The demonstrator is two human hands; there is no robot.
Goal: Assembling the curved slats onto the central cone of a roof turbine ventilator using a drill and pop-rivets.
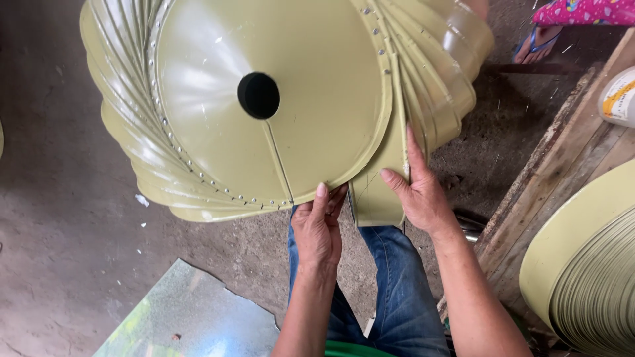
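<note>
At about 7 o'clock one sheet of shiny metal (192, 317) lies on the concrete floor (59, 218). One large olive-green ventilator dome (198, 132) fills the upper half from 10 to 1 o'clock; its domed top plate has one round black hole (258, 95) and a line of rivets along the rim, with curved vanes fanning out on both sides.

Two hands work at its lower edge, near 6 o'clock. The left hand (319, 228) pinches the rim of the top plate, thumb above and fingers seemingly curled beneath, though they are mostly hidden. Just to its right, one loose curved vane (378, 192) hangs from the dome, and the right hand (417, 192) presses it with fingers spread flat, forefinger stretched along its edge.

At 4 o'clock one stack of similar green blades (589, 277) rests on a wooden bench (529, 198). At 2 o'clock stand one white tub (620, 96) and another person's sandalled foot (539, 41).
</note>
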